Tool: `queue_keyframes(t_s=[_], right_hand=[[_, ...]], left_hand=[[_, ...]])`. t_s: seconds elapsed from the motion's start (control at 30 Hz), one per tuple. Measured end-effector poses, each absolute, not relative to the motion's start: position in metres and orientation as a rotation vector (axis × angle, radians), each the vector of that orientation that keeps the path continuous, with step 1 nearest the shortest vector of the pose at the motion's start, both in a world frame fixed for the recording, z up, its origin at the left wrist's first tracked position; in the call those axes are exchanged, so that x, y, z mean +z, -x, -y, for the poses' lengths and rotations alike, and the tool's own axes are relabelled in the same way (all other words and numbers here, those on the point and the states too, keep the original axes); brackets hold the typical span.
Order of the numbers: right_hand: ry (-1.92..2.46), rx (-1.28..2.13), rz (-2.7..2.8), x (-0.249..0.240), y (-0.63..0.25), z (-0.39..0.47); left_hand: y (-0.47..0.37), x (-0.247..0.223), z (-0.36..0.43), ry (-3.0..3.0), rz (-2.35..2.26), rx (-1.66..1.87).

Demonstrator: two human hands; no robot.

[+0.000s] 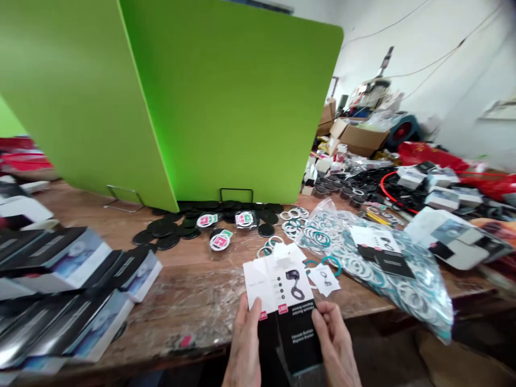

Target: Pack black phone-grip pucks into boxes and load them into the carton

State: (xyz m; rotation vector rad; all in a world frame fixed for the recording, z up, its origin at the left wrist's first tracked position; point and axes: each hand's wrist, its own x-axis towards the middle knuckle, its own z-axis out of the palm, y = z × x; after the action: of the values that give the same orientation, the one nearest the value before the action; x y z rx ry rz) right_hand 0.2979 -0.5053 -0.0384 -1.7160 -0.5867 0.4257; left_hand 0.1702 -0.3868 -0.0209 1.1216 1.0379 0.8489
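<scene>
An unfolded black-and-white cardboard box, printed with a ring bracket, is held between both hands above the table's front edge. My left hand grips its left side with the thumb on the printed face. On the right side, my right hand pinches the card between thumb and curled fingers. Just beyond the box lie small white printed leaflets with teal and white rings around them. A clear bag full of such rings is to the right, with another flat printed box on top.
Stacks of printed boxes fill the table's left side. Black discs and wrapped round pieces lie before the green divider. Cables, boxes and an open carton crowd the right.
</scene>
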Motion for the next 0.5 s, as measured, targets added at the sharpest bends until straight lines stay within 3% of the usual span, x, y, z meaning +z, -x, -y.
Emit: queue_keyframes(t_s=[0.3, 0.5], right_hand=[[1.801, -0.243, 1.900, -0.005, -0.308, 0.468], [1.933, -0.265, 1.881, -0.003, -0.284, 0.461]], left_hand=[[-0.123, -0.005, 0.368, -1.655, -0.969, 0.627], [-0.126, -0.028, 0.370, -1.797, -1.022, 0.773]])
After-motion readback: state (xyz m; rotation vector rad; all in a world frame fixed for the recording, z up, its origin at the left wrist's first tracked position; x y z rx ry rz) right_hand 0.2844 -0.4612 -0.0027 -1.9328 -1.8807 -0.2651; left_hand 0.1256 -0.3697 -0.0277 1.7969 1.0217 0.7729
